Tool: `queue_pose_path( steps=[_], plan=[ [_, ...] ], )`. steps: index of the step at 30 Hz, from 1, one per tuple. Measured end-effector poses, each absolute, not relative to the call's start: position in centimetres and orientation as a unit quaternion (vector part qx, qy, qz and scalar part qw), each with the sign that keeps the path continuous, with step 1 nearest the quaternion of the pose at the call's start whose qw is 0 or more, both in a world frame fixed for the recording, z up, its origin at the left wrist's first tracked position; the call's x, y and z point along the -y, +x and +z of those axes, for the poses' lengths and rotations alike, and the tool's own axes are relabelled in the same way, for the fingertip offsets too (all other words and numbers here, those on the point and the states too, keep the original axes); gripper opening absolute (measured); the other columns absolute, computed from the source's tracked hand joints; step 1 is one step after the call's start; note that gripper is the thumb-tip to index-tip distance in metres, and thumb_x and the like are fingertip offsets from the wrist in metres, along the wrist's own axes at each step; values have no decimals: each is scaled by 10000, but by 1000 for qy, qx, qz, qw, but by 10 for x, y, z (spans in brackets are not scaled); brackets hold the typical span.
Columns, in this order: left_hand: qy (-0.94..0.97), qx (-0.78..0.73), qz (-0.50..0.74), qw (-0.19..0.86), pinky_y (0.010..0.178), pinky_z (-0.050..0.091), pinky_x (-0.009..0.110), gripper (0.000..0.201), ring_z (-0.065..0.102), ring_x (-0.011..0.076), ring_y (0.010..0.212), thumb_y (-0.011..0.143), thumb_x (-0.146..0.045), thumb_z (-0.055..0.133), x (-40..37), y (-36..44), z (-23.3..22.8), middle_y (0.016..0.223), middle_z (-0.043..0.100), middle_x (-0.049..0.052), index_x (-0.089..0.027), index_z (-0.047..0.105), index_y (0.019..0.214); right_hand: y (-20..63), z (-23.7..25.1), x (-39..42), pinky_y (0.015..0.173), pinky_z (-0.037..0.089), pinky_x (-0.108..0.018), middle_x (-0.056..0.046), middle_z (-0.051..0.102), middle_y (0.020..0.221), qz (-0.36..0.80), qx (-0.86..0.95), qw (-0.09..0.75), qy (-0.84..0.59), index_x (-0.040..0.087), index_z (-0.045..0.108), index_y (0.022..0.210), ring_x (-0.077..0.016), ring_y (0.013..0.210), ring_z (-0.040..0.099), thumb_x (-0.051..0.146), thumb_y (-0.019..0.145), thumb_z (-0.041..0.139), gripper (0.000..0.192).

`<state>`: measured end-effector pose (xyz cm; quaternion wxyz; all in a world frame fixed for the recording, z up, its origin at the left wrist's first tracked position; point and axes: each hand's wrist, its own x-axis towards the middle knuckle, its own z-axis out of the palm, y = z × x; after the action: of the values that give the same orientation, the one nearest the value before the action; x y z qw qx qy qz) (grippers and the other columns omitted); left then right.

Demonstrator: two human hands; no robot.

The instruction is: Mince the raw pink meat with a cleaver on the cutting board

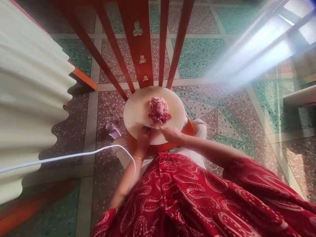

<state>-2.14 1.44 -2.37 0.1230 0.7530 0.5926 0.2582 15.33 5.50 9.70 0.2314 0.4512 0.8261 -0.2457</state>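
A heap of pink chopped meat (159,108) lies in the middle of a round, pale cutting board (134,110). My right hand (171,134) is closed round the handle of a knife (150,126). The blade points left across the near part of the board, just below the heap. Close under the blade is my left hand (144,135), its fingers curled at the board. What those fingers hold is hidden. A little meat shows beside the blade between my two hands.
The board rests on an orange-red wooden chair (190,126) with its slatted back (138,42) on the far side. A white cable (86,153) runs from the left over my left forearm. Pale pleated cloth (32,98) hangs at left, above the terrazzo floor (202,59).
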Motion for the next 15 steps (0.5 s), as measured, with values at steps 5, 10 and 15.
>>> queue_pose_path(
  steps=[5,10,15],
  plan=[
    [755,-585,270,122,914,460,389,262,568,221,1003,853,-158,485,-15,-23,-30,1063,651,84,-193,638,1062,169,94,-49,600,487,-292,-108,661,851,-235,-805,271,472,183,423,1217,-240,792,666,171,905,344,323],
    [765,-573,275,105,893,458,407,237,580,237,968,853,-189,503,-17,-22,-24,1012,662,98,-181,642,1045,124,88,-66,677,487,-279,-142,641,1028,-232,-847,190,439,161,478,1166,-224,904,644,154,893,356,299],
    [754,-572,303,114,847,470,345,228,573,206,937,867,-219,499,-14,-23,-17,996,650,83,-188,631,1051,152,97,-69,662,474,-266,-118,665,968,-234,-826,205,470,180,448,1242,-220,874,654,136,880,380,372]
  ],
)
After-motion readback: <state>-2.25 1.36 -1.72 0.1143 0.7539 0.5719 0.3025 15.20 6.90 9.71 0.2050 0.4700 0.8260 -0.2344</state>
